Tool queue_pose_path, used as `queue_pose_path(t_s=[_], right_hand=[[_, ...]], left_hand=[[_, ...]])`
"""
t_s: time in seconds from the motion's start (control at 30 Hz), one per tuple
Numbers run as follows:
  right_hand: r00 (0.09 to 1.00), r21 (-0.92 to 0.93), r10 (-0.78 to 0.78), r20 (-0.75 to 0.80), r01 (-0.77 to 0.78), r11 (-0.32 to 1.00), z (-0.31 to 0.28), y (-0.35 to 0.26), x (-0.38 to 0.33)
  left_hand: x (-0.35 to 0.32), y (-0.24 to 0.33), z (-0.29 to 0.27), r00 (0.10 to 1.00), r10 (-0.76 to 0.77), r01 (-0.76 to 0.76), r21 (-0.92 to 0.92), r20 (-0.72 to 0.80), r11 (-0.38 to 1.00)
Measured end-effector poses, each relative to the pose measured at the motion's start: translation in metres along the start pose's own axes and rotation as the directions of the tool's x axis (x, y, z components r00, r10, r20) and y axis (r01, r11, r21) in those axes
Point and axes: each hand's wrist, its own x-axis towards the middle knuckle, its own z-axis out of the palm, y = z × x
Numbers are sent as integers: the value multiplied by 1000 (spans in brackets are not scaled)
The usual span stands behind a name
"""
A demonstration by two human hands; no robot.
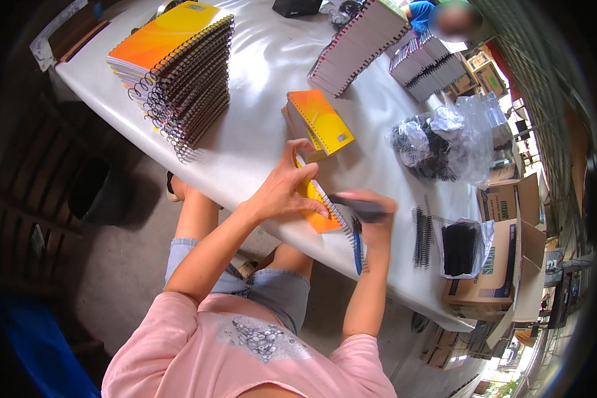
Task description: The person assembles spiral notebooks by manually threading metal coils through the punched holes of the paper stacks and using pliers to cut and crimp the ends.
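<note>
The person sat at a long white table [265, 73] with an orange spiral notebook [320, 207] lying at its near edge, right in front of them. The left hand [286, 189] rested on top of that notebook, fingers [298, 147] spread apart and pressing down on the cover, so that most of the cover lay under the palm and only its right part and the wire-bound edge showed beyond the fingertips. The right hand [373, 215] was just to the right of the notebook's bound edge, closed around a dark handled tool [357, 207] whose tip pointed left toward the spiral; blue handles of pliers [357, 247] hung below the same fist, over the table's near rim. Hand and notebook were close together, but whether the tool actually touched the wire could not be told.

Just beyond the left hand, farther on the table, lay a small pile of orange notebooks [320, 121]. At the far left stood a tall stack of bound notebooks [176, 69] with black spirals facing right. Far off, rows of unbound notebooks [358, 43] leaned in lines. To the right sat a clear bag of black coils [441, 142], a few loose black spiral wires [422, 235], and an open cardboard box [504, 259] at the table's right end.
</note>
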Motion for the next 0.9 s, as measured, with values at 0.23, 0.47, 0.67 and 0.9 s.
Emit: queue_pose_path(t_s=[0.23,0.47,0.67,0.9], right_hand=[[989,-275,-116,89,136,952,22,-9,8],[981,-238,-140,132,169,956,34,-6,24],[987,-69,-133,96,140,988,44,-7,31],[987,-826,26,-158,-147,544,-9,21,27]], left_hand=[[-2,-10,2,997,-64,56,-190,-35,980],[-4,-20,4,980,-199,187,-316,-6,930],[-6,-20,2,982,-191,184,-298,5,937],[-2,-18,1,989,-145,149,-298,36,943]])
